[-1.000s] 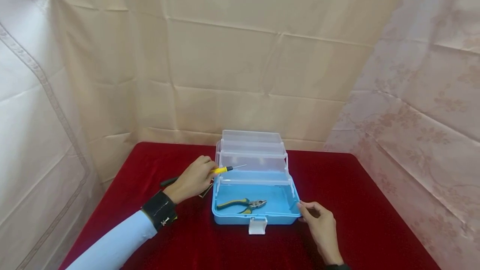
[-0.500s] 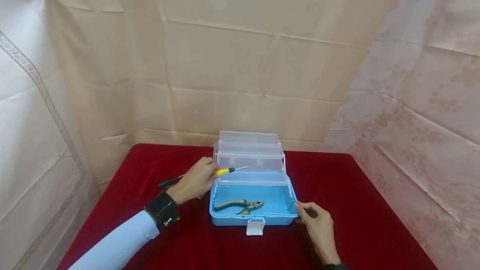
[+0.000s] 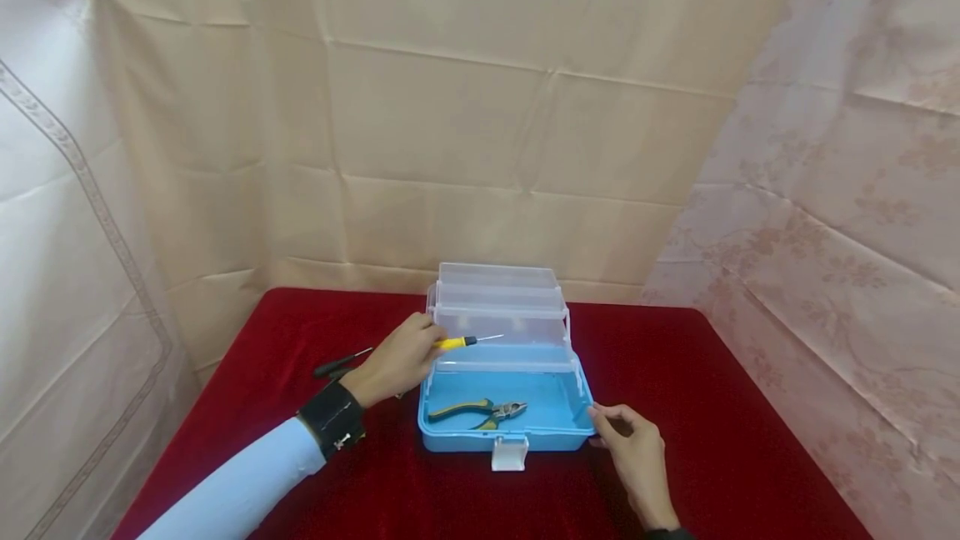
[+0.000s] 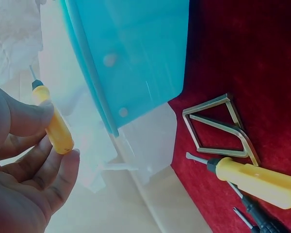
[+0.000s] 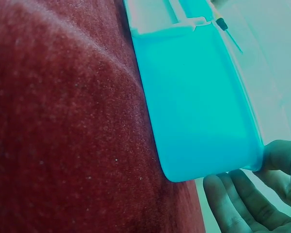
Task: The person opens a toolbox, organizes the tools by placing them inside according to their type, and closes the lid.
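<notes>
My left hand [image 3: 401,359] pinches a yellow-handled screwdriver [image 3: 453,343] between thumb and fingers, its thin shaft pointing right above the toolbox. The left wrist view shows the yellow handle [image 4: 59,131] between thumb and fingertips. Below stands the open blue toolbox [image 3: 450,442], its clear trays [image 3: 498,298] raised at the back. Inside lie pliers [image 3: 491,412] with green and yellow handles. With thumb on the rim and fingers below, my right hand [image 3: 633,457] grips the box's front right corner; in the right wrist view the blue wall [image 5: 199,111] shows beside the fingers.
Left of the box lie a dark-handled screwdriver [image 3: 337,365], another yellow screwdriver [image 4: 257,182] and bent brass-coloured metal bars [image 4: 223,131], partly hidden by my arm in the head view. A white latch [image 3: 510,454] hangs at the front. Red cloth [image 3: 712,398] covers the table.
My left hand has moved slightly right with the screwdriver, farther over the box. The dark-handled screwdriver shows more. My right hand still grips the corner; the pliers lie unmoved in the box.
</notes>
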Available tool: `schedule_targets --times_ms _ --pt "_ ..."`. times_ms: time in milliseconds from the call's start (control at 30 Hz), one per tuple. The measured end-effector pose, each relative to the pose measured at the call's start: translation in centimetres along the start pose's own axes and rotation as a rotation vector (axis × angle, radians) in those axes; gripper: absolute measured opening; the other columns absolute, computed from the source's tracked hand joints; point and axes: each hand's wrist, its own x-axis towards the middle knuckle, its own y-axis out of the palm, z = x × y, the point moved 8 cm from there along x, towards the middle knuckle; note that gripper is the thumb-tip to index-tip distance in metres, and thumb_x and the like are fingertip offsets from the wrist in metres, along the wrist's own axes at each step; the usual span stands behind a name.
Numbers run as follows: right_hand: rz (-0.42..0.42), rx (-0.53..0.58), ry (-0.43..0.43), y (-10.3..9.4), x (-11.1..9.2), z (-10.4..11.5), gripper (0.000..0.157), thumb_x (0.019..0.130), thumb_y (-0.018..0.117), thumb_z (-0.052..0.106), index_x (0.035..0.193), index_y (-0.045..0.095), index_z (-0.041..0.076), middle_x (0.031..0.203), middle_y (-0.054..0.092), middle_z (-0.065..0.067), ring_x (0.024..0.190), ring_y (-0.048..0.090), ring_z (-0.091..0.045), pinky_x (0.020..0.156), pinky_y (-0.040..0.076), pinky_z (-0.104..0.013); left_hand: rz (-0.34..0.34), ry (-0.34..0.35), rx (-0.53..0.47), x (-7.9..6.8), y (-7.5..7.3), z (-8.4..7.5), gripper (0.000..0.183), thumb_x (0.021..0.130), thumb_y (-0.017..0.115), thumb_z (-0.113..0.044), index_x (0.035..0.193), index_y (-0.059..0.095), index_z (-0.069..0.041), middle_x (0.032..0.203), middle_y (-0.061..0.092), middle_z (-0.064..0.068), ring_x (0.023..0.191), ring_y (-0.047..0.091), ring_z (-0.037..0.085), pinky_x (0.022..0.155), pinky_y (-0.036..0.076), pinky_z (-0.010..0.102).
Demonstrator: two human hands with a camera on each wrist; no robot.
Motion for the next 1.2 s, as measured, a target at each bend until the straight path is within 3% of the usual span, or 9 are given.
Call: schedule_targets --times_ms 300,467,867,1200 --pt "0.002 0.007 0.000 0.0 0.0 0.0 0.027 0.088 0.073 0.026 0.104 0.072 0.004 0.111 0.069 -0.014 0.085 0.068 -0.022 0.068 0.055 -0.031 -0.003 0.012 -0.013 0.2 0.2 -0.6 0.034 0.085 0.075 -0.021 0.117 0.068 -0.011 0.112 0.057 0.000 0.096 0.048 0.011 0.083 0.045 0.019" --pt "0.001 0.020 -0.003 -0.1 0.1 -0.1 0.027 0.087 0.074 0.026 0.103 0.072 0.004 0.110 0.069 -0.014 0.083 0.069 -0.021 0.068 0.055 -0.032 -0.005 0.054 -0.040 0.6 0.1 -1.2 0.034 0.086 0.074 -0.020 0.118 0.067 -0.010 0.115 0.057 0.001 0.099 0.048 0.012 0.086 0.046 0.021" --pt "-0.002 0.008 0.012 0.0 0.0 0.0 0.025 0.088 0.072 0.024 0.103 0.072 0.004 0.111 0.069 -0.014 0.082 0.068 -0.021 0.068 0.055 -0.032 0.017 0.106 -0.011 1.2 1.0 -2.1 0.029 0.086 0.073 -0.018 0.114 0.069 -0.009 0.105 0.058 0.002 0.092 0.051 0.010 0.079 0.047 0.019" --pt "0.002 0.000 0.011 0.0 -0.1 -0.1 0.030 0.088 0.072 0.029 0.104 0.072 0.004 0.111 0.069 -0.015 0.080 0.068 -0.020 0.069 0.055 -0.032 0.025 0.091 0.008 1.8 1.1 -2.5 0.029 0.086 0.074 -0.019 0.114 0.070 -0.012 0.104 0.058 0.000 0.092 0.050 0.010 0.078 0.047 0.018"
